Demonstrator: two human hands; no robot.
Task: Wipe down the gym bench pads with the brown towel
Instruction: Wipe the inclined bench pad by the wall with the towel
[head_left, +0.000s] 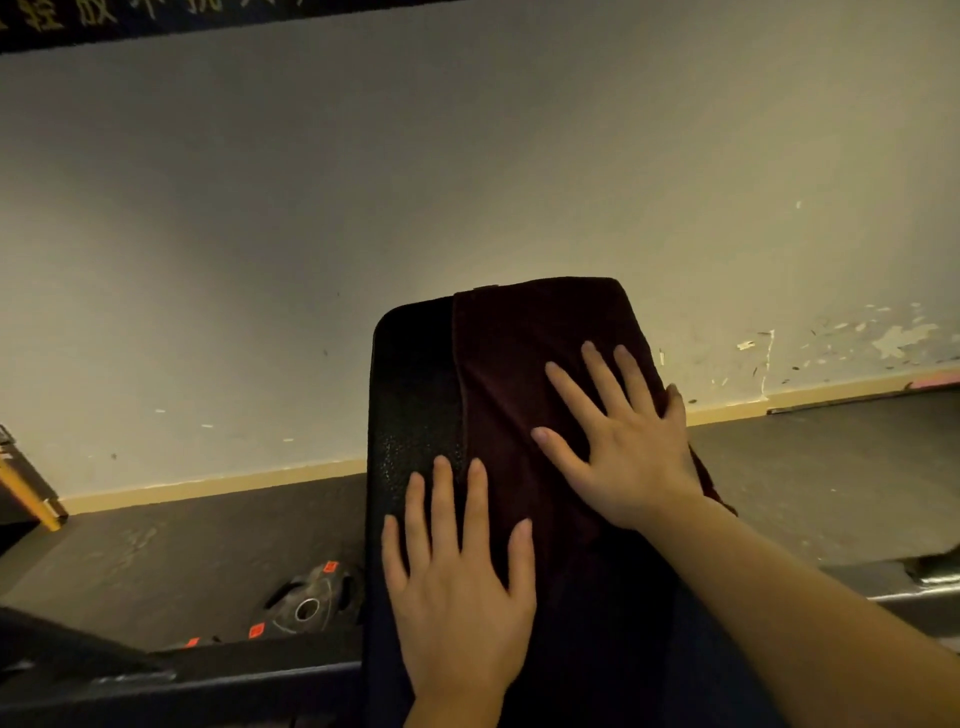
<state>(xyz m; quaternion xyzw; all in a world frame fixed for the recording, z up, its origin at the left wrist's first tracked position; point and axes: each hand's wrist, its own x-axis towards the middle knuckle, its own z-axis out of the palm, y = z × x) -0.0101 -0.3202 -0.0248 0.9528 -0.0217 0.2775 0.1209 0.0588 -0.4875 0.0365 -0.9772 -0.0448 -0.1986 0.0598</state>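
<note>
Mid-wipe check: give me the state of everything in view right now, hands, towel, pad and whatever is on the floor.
left hand: open, flat, fingers across the towel's left edge.
right hand: open, fingers spread, pressing on the towel.
brown towel: spread flat over the pad's right part, reaching its far end.
bench pad: left strip uncovered.
weight plate: lying on the floor left of the bench.

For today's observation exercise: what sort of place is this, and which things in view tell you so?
Most likely a gym: a black padded bench, a weight plate lying on dark rubber flooring, and a brown towel spread over the pad.
</note>
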